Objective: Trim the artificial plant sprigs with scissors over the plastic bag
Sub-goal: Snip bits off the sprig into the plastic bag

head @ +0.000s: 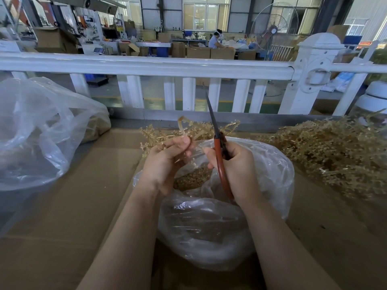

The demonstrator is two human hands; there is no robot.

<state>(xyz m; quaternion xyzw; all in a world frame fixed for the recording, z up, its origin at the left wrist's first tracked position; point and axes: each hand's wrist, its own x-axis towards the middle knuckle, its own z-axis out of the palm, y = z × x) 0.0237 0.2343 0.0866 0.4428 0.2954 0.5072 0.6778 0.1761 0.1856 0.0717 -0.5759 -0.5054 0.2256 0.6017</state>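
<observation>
My left hand (167, 160) pinches a tan artificial plant sprig (188, 127) between thumb and fingers, its branches fanning up and away. My right hand (234, 168) grips the orange-handled scissors (218, 151), whose dark blades point up and slightly left, closed, just right of the sprig. Both hands hover over the open mouth of a clear plastic bag (272, 164) that holds a layer of small tan cuttings (192, 178).
A large heap of tan sprigs (330, 151) lies at the right on the cardboard-covered table (83, 206). A second clear plastic bag (37, 130) sits at the left. A white railing (146, 65) runs along the far edge, with a workshop beyond.
</observation>
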